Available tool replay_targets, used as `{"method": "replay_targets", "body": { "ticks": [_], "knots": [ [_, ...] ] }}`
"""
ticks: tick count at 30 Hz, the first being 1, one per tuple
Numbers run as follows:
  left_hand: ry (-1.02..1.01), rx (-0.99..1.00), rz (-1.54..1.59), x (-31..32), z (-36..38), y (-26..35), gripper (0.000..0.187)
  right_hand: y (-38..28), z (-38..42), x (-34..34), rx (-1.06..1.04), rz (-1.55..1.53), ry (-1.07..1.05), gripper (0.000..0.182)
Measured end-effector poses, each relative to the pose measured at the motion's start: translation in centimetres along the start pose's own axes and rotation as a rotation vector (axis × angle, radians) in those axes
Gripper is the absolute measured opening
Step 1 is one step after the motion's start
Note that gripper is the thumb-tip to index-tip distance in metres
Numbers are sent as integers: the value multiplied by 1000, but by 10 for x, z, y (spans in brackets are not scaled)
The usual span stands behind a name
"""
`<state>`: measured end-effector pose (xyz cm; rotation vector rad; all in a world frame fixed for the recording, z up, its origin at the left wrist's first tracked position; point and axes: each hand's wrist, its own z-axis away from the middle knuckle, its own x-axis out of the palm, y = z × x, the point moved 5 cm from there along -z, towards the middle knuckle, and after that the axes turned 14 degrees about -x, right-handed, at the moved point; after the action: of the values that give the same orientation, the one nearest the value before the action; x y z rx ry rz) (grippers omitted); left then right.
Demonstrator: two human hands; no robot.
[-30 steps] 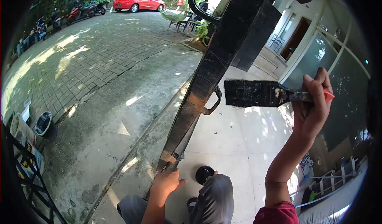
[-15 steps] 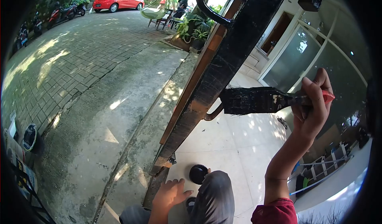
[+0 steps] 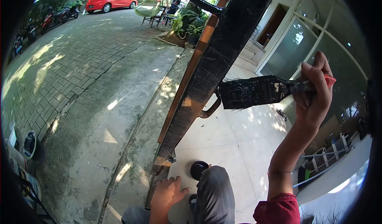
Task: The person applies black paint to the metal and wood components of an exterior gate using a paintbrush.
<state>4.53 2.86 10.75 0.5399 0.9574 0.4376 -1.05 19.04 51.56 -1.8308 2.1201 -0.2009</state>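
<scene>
Sideways from the right hand (image 3: 319,100), clamped on the paintbrush (image 3: 256,92), bristles point left to the black beam (image 3: 223,47), perhaps touching, which slants near-left to far-right beyond the nearer, loosely spread left hand (image 3: 168,194).

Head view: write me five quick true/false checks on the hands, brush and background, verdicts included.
1. The right hand holds the brush. True.
2. The brush's bristles are white. False: they are black.
3. The left hand grips a second brush. False: it holds no brush, and its fingers are spread.
4. The dark beam shows a brown patch. True.
5. The car in the background is blue. False: it is red.
</scene>
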Motion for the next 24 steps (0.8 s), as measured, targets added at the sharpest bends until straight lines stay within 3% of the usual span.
{"method": "replay_targets", "body": {
  "ticks": [2, 5, 15, 20, 21, 24],
  "knots": [
    [98, 41, 3, 0, -1, -2, 55, -3, -2, 3, 34, -96, 29, 21],
    [85, 7, -63, -10, 0, 4, 63, 2, 3, 13, 14, 51, 45, 24],
    [25, -10, -113, -7, -4, 9, 64, -8, -2, 4, 10, -18, 18, 19],
    [29, -26, -94, -13, 2, 10, 63, -17, 9, 0, -61, 168, 129, 17],
    [27, -28, -92, -11, 2, 9, 63, -18, 15, -2, 2, 161, 114, 17],
    [57, -13, -21, -7, 2, 5, 52, -17, 24, -6, -121, 238, 87, 22]
  ]
}}
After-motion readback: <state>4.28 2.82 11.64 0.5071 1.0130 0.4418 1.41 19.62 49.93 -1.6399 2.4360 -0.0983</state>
